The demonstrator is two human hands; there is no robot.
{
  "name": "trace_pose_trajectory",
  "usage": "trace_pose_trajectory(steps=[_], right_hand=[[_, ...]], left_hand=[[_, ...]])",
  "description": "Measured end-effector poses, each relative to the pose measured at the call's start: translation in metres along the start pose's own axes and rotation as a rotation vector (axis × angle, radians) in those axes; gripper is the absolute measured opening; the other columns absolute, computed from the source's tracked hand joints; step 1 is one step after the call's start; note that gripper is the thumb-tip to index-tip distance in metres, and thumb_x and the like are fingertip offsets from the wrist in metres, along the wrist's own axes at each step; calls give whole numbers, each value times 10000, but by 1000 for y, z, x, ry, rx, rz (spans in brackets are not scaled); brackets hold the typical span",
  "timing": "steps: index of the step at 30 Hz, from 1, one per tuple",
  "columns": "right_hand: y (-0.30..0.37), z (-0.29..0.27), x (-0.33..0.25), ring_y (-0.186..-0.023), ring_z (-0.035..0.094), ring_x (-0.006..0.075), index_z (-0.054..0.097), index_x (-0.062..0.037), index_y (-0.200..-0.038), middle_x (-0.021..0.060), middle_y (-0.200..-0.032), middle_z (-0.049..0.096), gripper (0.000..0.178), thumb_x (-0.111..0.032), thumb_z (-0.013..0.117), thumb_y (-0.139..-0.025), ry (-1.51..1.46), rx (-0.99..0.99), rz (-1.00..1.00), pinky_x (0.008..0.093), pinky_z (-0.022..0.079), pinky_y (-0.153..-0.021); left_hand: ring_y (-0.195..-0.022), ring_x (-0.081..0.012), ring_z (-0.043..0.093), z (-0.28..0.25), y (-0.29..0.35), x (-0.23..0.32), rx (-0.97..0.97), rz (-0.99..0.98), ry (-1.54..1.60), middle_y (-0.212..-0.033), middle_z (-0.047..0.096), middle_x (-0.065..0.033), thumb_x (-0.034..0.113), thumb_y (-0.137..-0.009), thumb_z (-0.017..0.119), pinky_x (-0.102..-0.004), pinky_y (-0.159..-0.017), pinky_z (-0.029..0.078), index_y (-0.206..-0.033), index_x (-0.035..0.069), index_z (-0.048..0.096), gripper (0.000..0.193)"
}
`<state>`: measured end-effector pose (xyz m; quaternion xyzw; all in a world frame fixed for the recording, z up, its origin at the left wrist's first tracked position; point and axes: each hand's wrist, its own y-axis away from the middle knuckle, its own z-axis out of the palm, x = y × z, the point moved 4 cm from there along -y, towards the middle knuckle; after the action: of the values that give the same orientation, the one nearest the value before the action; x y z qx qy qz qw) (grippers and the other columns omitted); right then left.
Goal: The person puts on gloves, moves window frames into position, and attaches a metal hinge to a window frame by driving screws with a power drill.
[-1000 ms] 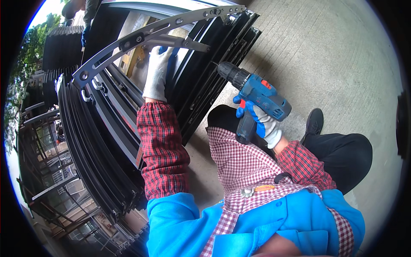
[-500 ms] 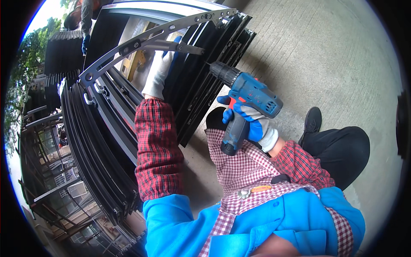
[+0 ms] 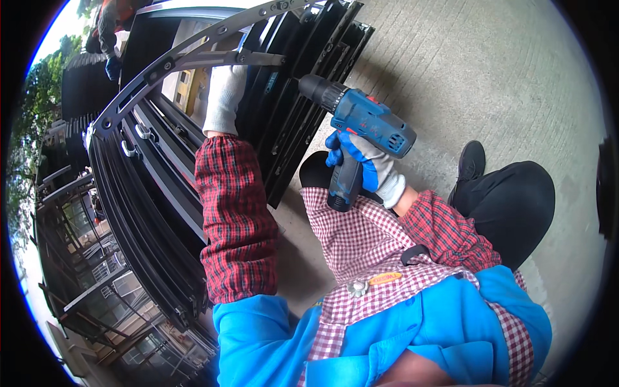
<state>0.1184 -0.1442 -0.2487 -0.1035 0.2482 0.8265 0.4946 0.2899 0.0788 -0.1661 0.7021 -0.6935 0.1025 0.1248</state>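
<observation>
1 drill (image 3: pixel 371 121) in right hand (image 3: pixel 373 166); left hand (image 3: pixel 226 90) near 1 slotted bar (image 3: pixel 209 37).

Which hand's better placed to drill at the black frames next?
Likely the right: the right hand grips the blue drill, its chuck toward the black frames. The left hand is partly hidden behind the grey bar.

the grip of the right hand (image 3: pixel 373 162) is around a blue drill (image 3: pixel 371 119); the left hand (image 3: pixel 226 90) is partly hidden behind a grey metal bar (image 3: pixel 261 59)
</observation>
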Motion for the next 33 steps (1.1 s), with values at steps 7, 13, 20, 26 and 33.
trace_pose_trajectory(steps=[7,13,20,26,33], right_hand=[[0,-5,-9,-657,600,140,615,-27,-975,93,-860,648,172,-167,591,-877,30,-28,-1,245,504,-646],[-5,-12,-22,-638,587,122,652,-42,-865,72,-790,650,115,-140,592,-859,137,-69,-69,229,494,-641],[-14,-22,-17,-621,572,132,600,-55,-1046,80,-891,659,217,-103,567,-836,431,-129,-178,231,486,-615],[-26,-39,-10,-591,551,133,623,-60,-988,28,-848,657,202,-57,554,-798,906,-122,-364,235,470,-584],[-16,-9,-29,-586,545,150,634,-106,-973,-3,-796,633,260,-50,612,-720,1286,127,-960,256,455,-571]], left_hand=[[-991,-378,605,-9,7,9,112,-42,-30,-1113,625,-200,454,-908,441,-442,-846,486,-1114,15,611,514],[-744,-284,660,-39,34,65,462,-139,-227,-939,687,-148,291,-879,576,-362,-674,524,-1051,3,634,341],[-573,-115,533,50,122,66,518,-494,1034,-723,632,-49,196,-910,576,-200,-547,424,-971,36,648,186],[-605,-114,497,60,98,77,364,-667,1104,-687,539,-30,240,-877,575,-201,-542,393,-974,34,621,233],[-631,-142,509,85,87,59,399,-656,1155,-723,525,-46,225,-845,574,-227,-546,413,-946,25,607,227]])
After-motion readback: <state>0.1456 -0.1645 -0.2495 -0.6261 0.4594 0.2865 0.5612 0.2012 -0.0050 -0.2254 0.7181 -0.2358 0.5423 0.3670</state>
